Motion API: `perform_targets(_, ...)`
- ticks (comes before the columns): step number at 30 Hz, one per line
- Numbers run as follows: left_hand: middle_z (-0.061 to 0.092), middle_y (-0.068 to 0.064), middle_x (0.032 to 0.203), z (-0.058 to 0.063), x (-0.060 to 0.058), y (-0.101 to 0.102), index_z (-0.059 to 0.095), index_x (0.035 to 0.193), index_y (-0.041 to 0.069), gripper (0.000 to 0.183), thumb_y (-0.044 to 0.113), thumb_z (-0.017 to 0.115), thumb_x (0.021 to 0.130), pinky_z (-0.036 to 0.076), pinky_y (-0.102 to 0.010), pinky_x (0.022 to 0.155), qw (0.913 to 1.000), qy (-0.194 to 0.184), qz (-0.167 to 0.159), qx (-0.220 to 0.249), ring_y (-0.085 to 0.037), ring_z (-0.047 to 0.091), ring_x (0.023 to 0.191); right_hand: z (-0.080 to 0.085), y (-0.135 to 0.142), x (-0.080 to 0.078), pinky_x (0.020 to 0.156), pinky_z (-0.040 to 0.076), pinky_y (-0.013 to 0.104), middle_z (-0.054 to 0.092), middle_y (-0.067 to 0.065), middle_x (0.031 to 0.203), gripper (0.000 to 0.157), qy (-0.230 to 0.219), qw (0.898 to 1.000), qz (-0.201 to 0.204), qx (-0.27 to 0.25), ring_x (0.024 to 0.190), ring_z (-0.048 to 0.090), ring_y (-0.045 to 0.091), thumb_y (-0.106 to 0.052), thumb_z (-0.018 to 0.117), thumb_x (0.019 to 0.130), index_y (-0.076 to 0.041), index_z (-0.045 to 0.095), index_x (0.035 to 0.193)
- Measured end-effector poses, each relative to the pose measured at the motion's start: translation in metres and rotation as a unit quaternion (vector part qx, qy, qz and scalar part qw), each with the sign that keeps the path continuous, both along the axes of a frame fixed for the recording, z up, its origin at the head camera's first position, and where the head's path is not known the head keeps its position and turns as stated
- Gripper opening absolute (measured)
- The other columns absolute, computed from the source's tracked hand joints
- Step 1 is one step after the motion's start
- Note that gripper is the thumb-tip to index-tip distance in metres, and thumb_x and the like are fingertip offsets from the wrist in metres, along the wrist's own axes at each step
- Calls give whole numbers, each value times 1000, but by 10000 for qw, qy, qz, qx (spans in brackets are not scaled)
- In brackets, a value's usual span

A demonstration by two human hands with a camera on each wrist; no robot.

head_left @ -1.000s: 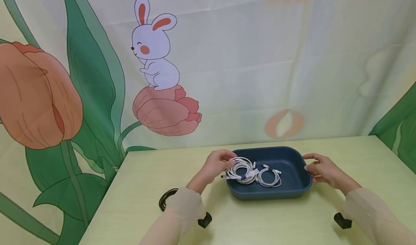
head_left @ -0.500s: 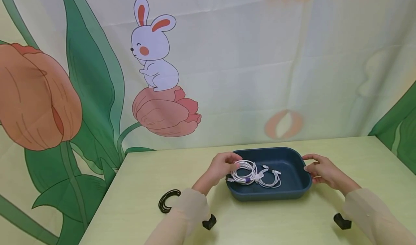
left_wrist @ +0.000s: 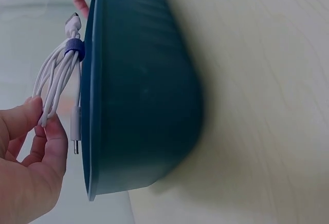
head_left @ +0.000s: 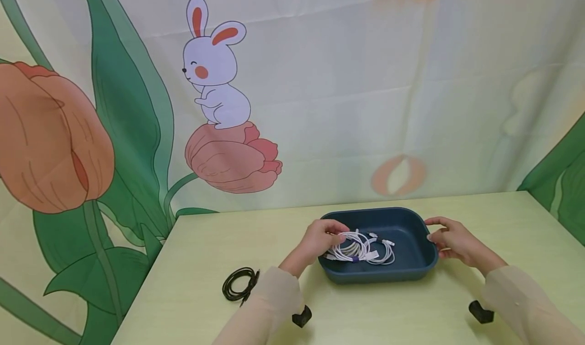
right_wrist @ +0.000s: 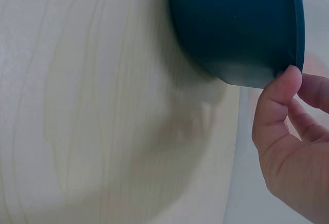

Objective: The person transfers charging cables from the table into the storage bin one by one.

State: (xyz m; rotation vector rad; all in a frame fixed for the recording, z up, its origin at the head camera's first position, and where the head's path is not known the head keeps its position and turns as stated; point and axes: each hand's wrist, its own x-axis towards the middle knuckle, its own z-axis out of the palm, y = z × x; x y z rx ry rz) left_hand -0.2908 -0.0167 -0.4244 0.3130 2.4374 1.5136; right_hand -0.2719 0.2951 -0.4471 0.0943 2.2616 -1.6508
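My left hand (head_left: 322, 239) pinches a coiled white charging cable (head_left: 358, 247) between thumb and fingers, over the left part of a dark blue plastic bin (head_left: 411, 273). A blue-purple strap (left_wrist: 75, 48) binds this coil, and its metal plug sticks out near the bin's rim in the left wrist view. Beside it, a smaller white cable coil (head_left: 387, 257) lies in the bin, partly overlapped. My right hand (head_left: 457, 241) grips the bin's right end at the rim, the thumb (right_wrist: 288, 82) against the outer wall.
A coiled black cable (head_left: 231, 286) lies on the pale wood-look table (head_left: 192, 248), left of my left sleeve. Behind the table hangs a cloth backdrop (head_left: 320, 106) printed with a rabbit and tulips. Black wrist-camera parts (head_left: 481, 312) show by the sleeves.
My left hand has moved right and slightly down with the white cable, bringing it further into the bin. More of the black cable shows. The right hand stays at the bin's rim.
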Motion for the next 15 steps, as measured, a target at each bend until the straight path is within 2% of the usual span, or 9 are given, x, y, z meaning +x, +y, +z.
perform_targets(8, 59, -4, 83, -5, 2, 6, 67, 91, 8, 13, 5, 62, 79, 43, -20, 60, 9999, 52, 82, -97, -13, 49, 73, 0, -1, 0, 54, 47, 26, 50, 4, 78, 52, -15, 10000, -12, 37, 57, 48, 12, -11, 48, 88, -2, 24, 133)
perform_targets(15, 61, -4, 80, -8, 4, 9, 67, 90, 6, 13, 4, 63, 78, 42, -17, 59, 9987, 376, 43, -348, -9, 49, 71, 0, -1, 0, 54, 47, 26, 50, 4, 79, 52, -21, 10000, -26, -4, 57, 48, 12, -11, 48, 88, -2, 24, 133)
